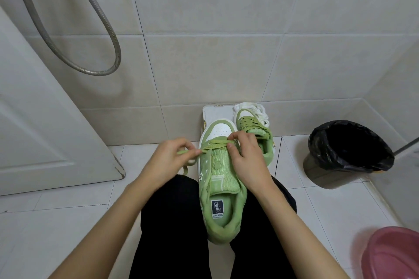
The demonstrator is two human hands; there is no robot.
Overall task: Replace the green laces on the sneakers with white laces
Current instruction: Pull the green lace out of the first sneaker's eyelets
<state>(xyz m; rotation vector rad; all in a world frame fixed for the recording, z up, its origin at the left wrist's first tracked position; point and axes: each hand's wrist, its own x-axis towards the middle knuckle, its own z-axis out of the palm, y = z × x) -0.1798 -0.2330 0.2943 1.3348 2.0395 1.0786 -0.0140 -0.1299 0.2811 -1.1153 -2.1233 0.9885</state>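
Two green sneakers in view. The near sneaker lies between the person's knees on black trousers, toe pointing away and heel toward the camera. Its tongue is bare, with the green lace threaded only through the rows nearest the toe.

The left hand pinches the green lace between thumb and forefinger just left of the eyelets, other fingers curled. The loose lace loops down under that hand.

The right hand grips the near sneaker's right side, fingers curled together over the toe-end rows and thumb on the tongue mesh. It may also be pinching the lace there, which is hard to tell.

The far sneaker is fully laced in green and stands on a flat white board at the floor's far edge, against the tiled wall. White laces are bunched at its toe, touching it.

Rest:
- A bin with a black liner sits near the floor's far right corner.
- A pink basin is at the right edge, close in.
- A white door is on the left.
- A metal shower hose hangs on the wall.
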